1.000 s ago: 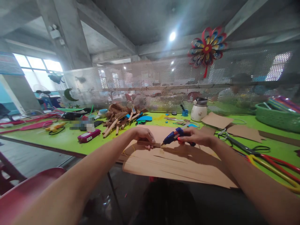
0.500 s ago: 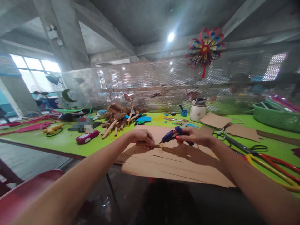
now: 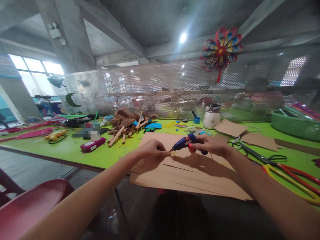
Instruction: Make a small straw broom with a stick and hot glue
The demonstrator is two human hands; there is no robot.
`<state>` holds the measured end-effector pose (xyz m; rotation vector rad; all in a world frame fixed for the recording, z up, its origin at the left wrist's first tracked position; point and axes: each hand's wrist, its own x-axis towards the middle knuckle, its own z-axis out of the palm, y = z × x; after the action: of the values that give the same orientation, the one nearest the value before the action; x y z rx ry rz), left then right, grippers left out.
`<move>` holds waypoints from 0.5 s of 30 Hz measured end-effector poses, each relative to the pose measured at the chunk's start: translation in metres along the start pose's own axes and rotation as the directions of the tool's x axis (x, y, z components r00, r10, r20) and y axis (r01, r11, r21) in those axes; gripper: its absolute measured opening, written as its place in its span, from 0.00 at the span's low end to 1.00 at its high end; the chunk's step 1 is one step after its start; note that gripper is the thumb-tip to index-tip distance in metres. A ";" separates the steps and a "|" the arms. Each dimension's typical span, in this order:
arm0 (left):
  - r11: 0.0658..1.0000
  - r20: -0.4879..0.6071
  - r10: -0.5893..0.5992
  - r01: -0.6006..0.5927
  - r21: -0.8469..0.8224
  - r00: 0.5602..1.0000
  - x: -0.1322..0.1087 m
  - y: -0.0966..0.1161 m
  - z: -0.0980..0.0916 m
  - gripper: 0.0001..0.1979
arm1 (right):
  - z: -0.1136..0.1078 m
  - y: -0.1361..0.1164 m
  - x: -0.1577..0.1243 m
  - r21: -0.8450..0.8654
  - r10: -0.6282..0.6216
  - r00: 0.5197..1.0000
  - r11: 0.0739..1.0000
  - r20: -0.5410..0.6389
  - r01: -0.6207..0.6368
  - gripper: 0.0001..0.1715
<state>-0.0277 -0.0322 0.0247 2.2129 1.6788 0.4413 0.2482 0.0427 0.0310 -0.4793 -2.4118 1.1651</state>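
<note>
My right hand (image 3: 203, 145) is closed around a blue hot glue gun (image 3: 183, 142), its nozzle pointing down and left. Close to that nozzle, the fingers of my left hand (image 3: 155, 149) pinch a rolled brown paper tube (image 3: 167, 153), most of which the hand hides. Whether nozzle and tube touch I cannot tell. Some yellow strands lie by the tube's end. Beneath both hands are large sheets of brown kraft paper (image 3: 160, 181), reaching over the front edge of the table.
On the green table (image 3: 117, 158) lie a pile of brown paper rolls (image 3: 125, 125) and a maroon power strip (image 3: 93, 144). A white jar (image 3: 211, 118), large scissors (image 3: 287, 170) and a green basket (image 3: 295, 125) are to the right. A red chair (image 3: 37, 200) stands front left.
My left hand has shifted its hold toward the near end of the tube by the nozzle, covering more of it. The glue gun stays in my right hand, almost unmoved.
</note>
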 end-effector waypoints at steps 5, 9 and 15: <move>0.992 -0.098 0.061 -0.049 0.117 0.993 -0.012 0.000 0.007 0.16 | 0.004 -0.008 -0.001 -0.004 0.045 0.999 0.999 0.007 -0.045 0.20; 0.987 -0.150 0.090 -0.068 0.144 0.985 -0.020 -0.003 0.010 0.14 | 0.006 -0.007 0.000 -0.018 0.040 0.999 0.999 0.007 -0.040 0.20; 0.968 -0.151 0.194 -0.164 0.188 0.969 -0.022 -0.009 0.013 0.10 | 0.006 0.000 0.000 -0.016 0.044 0.999 0.999 0.026 -0.043 0.19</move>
<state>-0.0354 -0.0524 0.0076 2.5332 1.6617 0.5612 0.2446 0.0386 0.0278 -0.5269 -2.4453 1.1792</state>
